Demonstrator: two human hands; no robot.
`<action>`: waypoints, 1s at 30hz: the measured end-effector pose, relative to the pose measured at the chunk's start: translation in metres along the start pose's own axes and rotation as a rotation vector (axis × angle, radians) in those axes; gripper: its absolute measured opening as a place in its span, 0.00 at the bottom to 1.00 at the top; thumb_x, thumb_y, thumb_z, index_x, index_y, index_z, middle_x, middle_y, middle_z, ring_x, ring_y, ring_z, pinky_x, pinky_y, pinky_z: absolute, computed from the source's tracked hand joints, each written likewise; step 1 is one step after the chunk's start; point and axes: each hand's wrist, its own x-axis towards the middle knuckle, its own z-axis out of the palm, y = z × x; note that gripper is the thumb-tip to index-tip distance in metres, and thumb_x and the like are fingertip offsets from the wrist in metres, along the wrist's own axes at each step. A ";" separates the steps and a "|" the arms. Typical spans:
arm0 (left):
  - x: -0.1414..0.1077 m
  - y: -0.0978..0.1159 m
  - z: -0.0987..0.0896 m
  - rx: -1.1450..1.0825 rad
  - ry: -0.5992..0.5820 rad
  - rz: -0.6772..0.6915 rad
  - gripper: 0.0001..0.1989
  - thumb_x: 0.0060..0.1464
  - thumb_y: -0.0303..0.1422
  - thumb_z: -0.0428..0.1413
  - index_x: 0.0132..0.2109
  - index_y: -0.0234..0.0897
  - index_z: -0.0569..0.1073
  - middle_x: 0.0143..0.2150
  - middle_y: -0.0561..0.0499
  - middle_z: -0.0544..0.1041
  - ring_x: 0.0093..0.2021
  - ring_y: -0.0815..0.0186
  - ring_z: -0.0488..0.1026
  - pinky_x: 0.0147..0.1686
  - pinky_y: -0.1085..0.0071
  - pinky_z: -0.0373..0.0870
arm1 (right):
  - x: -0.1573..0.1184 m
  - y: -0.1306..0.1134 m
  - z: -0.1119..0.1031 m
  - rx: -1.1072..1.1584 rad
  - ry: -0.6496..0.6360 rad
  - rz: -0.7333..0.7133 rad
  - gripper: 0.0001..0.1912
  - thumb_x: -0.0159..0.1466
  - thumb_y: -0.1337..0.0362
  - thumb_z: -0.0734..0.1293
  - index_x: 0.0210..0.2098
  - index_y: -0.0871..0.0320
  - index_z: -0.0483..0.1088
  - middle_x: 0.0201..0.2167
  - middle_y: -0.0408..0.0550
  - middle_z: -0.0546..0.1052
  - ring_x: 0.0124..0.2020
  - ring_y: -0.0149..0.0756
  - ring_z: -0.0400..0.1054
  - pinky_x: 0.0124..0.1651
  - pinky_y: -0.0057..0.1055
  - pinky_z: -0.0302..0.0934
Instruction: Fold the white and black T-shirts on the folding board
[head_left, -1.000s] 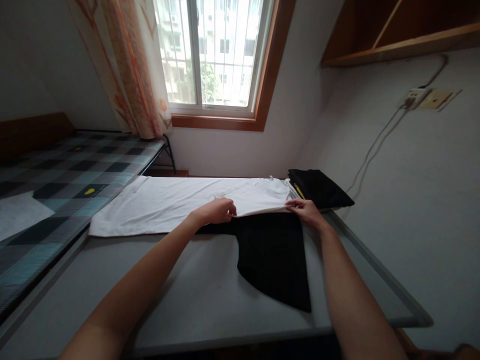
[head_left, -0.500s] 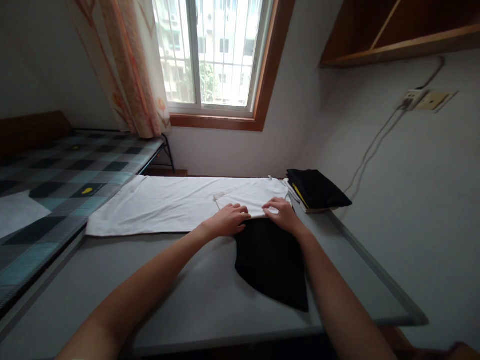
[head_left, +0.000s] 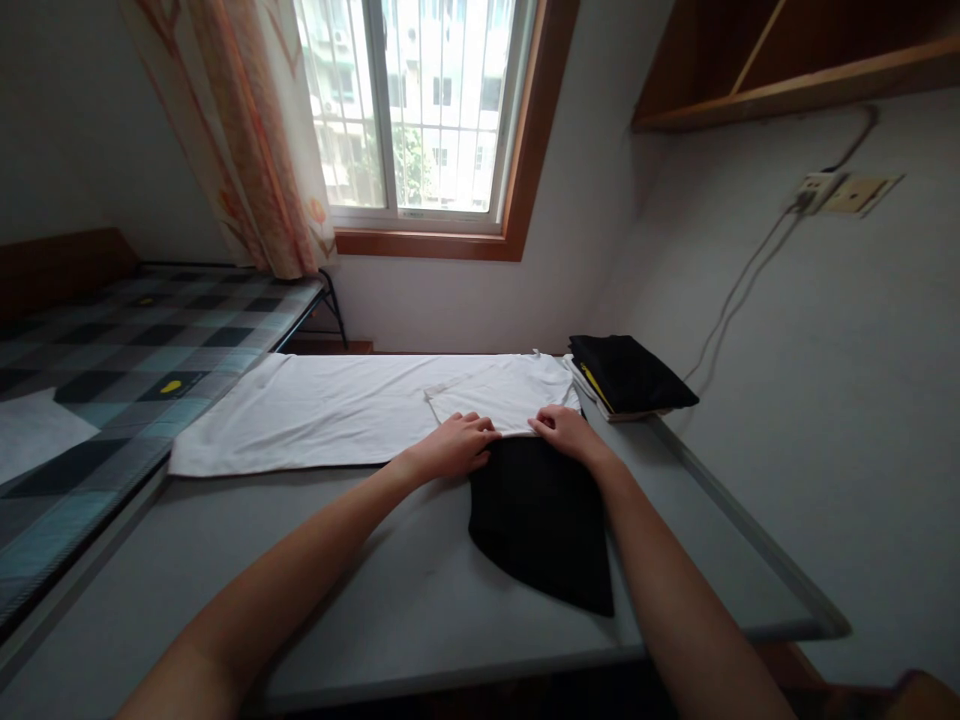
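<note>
Gray tabletop (head_left: 360, 610) before a window (head_left: 457, 185), white garment (head_left: 345, 405) spread beside black sleeve-shaped fabric (head_left: 544, 525), left hand (head_left: 459, 445) and right hand (head_left: 566, 431) curled at the white edge, grip unclear.

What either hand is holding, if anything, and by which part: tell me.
The left hand and right hand touch the white cloth at its near edge; whether either grips it cannot be told.

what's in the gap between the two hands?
In the head view, the near edge of the white cloth runs between the left hand and the right hand, with black cloth showing just nearer the camera.
</note>
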 end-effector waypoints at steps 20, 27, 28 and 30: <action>0.000 -0.004 -0.015 0.104 -0.058 -0.161 0.12 0.57 0.27 0.48 0.39 0.34 0.77 0.36 0.43 0.76 0.35 0.60 0.75 0.35 0.67 0.68 | -0.002 -0.030 0.012 0.182 0.036 -0.235 0.11 0.63 0.58 0.65 0.28 0.56 0.72 0.28 0.46 0.71 0.32 0.35 0.65 0.39 0.32 0.59; -0.003 -0.006 -0.016 0.122 -0.066 -0.206 0.10 0.54 0.25 0.50 0.40 0.34 0.75 0.37 0.42 0.76 0.37 0.57 0.75 0.35 0.66 0.68 | -0.002 -0.024 0.013 0.212 -0.010 -0.197 0.10 0.62 0.57 0.66 0.30 0.57 0.73 0.29 0.45 0.70 0.31 0.33 0.65 0.37 0.31 0.59; -0.004 -0.006 -0.019 0.114 -0.075 -0.223 0.10 0.54 0.25 0.50 0.40 0.34 0.75 0.37 0.43 0.76 0.37 0.58 0.75 0.35 0.66 0.68 | -0.002 -0.023 0.012 0.212 -0.011 -0.191 0.10 0.62 0.57 0.66 0.30 0.58 0.72 0.29 0.45 0.70 0.31 0.33 0.64 0.37 0.30 0.59; -0.008 -0.008 -0.023 0.106 -0.095 -0.259 0.10 0.54 0.25 0.50 0.41 0.35 0.74 0.39 0.43 0.76 0.36 0.58 0.75 0.34 0.67 0.68 | -0.003 -0.022 0.012 0.202 -0.008 -0.185 0.10 0.61 0.57 0.66 0.30 0.58 0.72 0.29 0.45 0.70 0.31 0.34 0.64 0.37 0.30 0.58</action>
